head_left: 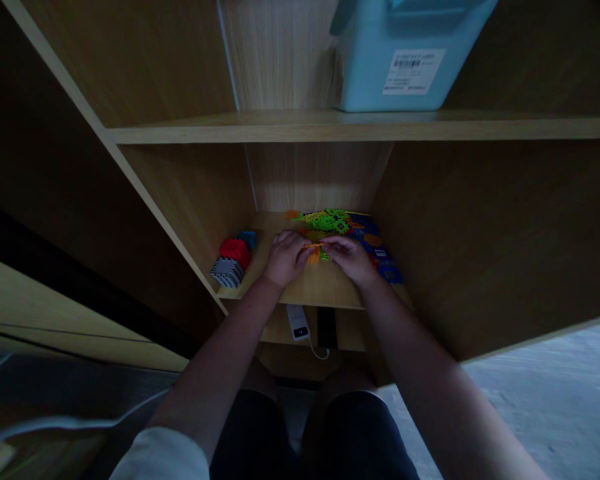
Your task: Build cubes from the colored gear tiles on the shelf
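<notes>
Both my hands reach into a low wooden shelf compartment (pixel 325 290). My left hand (pixel 286 257) and my right hand (pixel 349 257) meet over a small orange plastic piece (pixel 313 248), fingers curled and pinched on it from each side. Just behind them lies a pile of interlocking plastic pieces, green (pixel 327 220) on top, with blue and orange ones (pixel 380 257) spreading to the right.
A red, blue and grey block cluster (pixel 233 260) sits at the compartment's left. A light blue storage bin (pixel 405 53) stands on the shelf above. A white power bank with cable (pixel 299 323) lies on the shelf below. My knees are under the shelf.
</notes>
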`<action>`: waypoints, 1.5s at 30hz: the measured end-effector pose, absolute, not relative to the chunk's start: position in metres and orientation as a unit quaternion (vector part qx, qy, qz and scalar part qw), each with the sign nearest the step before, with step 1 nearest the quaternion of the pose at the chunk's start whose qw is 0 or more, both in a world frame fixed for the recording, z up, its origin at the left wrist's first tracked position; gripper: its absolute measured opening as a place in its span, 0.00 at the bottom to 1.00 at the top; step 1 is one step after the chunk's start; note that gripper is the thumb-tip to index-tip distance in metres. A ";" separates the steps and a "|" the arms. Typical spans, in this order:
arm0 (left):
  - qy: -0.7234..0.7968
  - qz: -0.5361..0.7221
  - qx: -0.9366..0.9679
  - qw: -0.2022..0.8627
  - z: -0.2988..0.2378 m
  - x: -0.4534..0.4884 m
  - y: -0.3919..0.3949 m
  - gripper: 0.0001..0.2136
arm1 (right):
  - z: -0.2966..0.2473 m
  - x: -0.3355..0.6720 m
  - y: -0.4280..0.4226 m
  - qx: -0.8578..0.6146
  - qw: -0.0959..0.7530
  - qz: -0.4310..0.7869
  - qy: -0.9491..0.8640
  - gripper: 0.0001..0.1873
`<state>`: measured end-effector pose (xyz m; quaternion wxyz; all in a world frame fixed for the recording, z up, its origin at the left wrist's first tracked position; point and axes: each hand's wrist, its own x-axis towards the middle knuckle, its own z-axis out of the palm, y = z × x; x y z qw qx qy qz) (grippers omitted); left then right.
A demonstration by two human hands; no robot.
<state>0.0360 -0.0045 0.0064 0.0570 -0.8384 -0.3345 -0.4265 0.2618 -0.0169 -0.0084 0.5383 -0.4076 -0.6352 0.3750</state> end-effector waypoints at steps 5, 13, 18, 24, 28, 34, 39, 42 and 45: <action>-0.326 -0.425 -0.841 0.078 0.009 0.036 -0.006 0.10 | 0.000 0.262 -0.023 -0.413 0.513 0.400 -0.637 0.27; -0.324 -0.418 -0.845 0.073 0.005 0.033 -0.002 0.10 | -0.006 0.263 -0.019 -0.407 0.522 0.385 -0.644 0.25; -0.328 -0.419 -0.845 0.051 0.006 0.033 -0.002 0.09 | -0.013 0.265 -0.014 -0.405 0.524 0.369 -0.652 0.24; -0.341 -0.432 -0.835 0.005 0.006 0.033 -0.002 0.10 | -0.019 0.268 -0.009 -0.418 0.523 0.341 -0.660 0.24; -0.352 -0.465 -0.810 -0.063 -0.001 0.026 0.007 0.22 | -0.021 0.270 -0.006 -0.453 0.535 0.293 -0.650 0.23; -0.349 -0.444 -0.790 -0.238 -0.020 0.015 0.029 0.27 | -0.018 0.268 -0.008 -0.460 0.516 0.249 -0.678 0.20; -0.318 -0.415 -0.797 -0.303 -0.027 0.017 0.034 0.30 | -0.017 0.264 -0.010 -0.453 0.509 0.238 -0.692 0.19; -0.308 -0.419 -0.796 -0.311 -0.028 0.018 0.034 0.30 | -0.016 0.264 -0.010 -0.448 0.508 0.237 -0.697 0.20; -0.298 -0.426 -0.794 -0.315 -0.027 0.018 0.035 0.30 | -0.016 0.264 -0.010 -0.448 0.503 0.237 -0.700 0.21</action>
